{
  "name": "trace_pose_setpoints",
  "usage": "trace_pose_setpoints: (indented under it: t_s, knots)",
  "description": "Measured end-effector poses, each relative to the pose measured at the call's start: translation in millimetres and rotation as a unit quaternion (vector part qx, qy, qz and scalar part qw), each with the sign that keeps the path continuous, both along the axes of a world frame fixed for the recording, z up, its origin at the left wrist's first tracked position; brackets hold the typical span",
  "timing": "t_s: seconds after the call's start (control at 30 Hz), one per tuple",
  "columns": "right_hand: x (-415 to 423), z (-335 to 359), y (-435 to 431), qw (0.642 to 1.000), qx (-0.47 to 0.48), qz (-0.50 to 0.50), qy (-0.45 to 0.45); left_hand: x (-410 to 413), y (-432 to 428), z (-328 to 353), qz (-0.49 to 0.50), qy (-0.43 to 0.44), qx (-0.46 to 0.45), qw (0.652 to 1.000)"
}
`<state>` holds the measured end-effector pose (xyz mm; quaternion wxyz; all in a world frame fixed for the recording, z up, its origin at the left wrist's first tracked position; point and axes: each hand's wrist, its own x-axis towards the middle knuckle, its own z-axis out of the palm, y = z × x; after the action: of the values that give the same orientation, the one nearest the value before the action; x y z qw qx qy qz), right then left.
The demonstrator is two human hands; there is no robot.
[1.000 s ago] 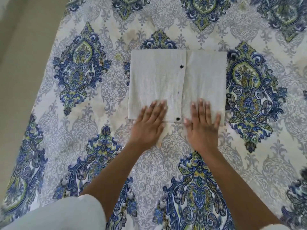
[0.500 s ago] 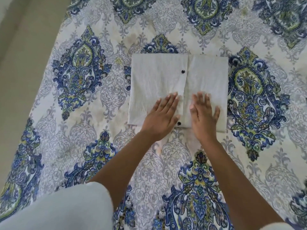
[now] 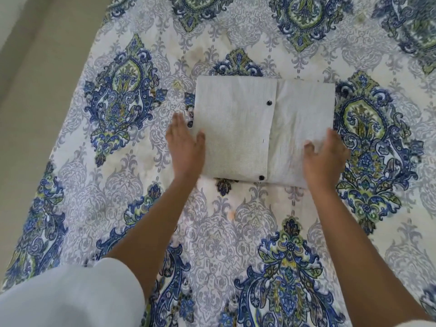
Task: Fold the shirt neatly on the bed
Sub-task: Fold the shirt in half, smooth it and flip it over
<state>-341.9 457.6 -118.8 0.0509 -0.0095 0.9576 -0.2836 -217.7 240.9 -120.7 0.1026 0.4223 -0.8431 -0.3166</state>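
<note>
The shirt (image 3: 238, 128) lies folded into a pale grey rectangle on the bed, its placket running down the middle with two black buttons showing. My left hand (image 3: 185, 149) is at the shirt's left edge, thumb on top of the cloth and fingers stretched along the side. My right hand (image 3: 326, 159) holds the lower right edge, thumb on the cloth and fingers curled around the side. Both hands cover the shirt's near corners.
The bed (image 3: 259, 220) is covered by a white spread with blue and green paisley medallions. Its left edge runs diagonally beside a beige floor (image 3: 35, 90). My white sleeve (image 3: 70, 298) fills the lower left corner.
Both hands were pressing flat on the shirt's near middle. They have slid apart, the left one to the left edge and the right one to the right edge. The shirt stays folded in place.
</note>
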Motion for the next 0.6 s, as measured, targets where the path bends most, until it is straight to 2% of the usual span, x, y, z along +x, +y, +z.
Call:
trace_pose_setpoints:
  t_s: [0.07,0.1,0.17,0.23,0.3,0.33,0.5,0.6]
  knots:
    - [-11,2,3,0.996,-0.056,-0.054,-0.047,0,-12,6,0.048,0.027,0.060,0.997]
    - [-17,2,4,0.992,-0.075,-0.070,-0.068,-1,-14,7,0.029,0.011,0.039,0.999]
    - [-26,6,4,0.981,-0.114,-0.094,-0.129,-3,-11,10,-0.076,-0.044,-0.043,0.995]
    - [-34,11,3,0.960,-0.159,-0.109,-0.203,-12,-5,8,-0.224,-0.070,-0.109,0.966]
    - [-42,18,3,0.928,-0.225,-0.119,-0.273,-23,0,-2,-0.342,-0.092,-0.126,0.927]
    - [-46,20,5,0.909,-0.258,-0.122,-0.304,-27,3,-7,-0.364,-0.103,-0.115,0.919]
    - [-48,32,10,0.837,-0.345,-0.099,-0.413,-33,6,-18,-0.353,-0.143,-0.105,0.919]
    - [-43,43,6,0.824,-0.380,-0.100,-0.409,-45,6,-2,-0.347,-0.206,-0.056,0.913]
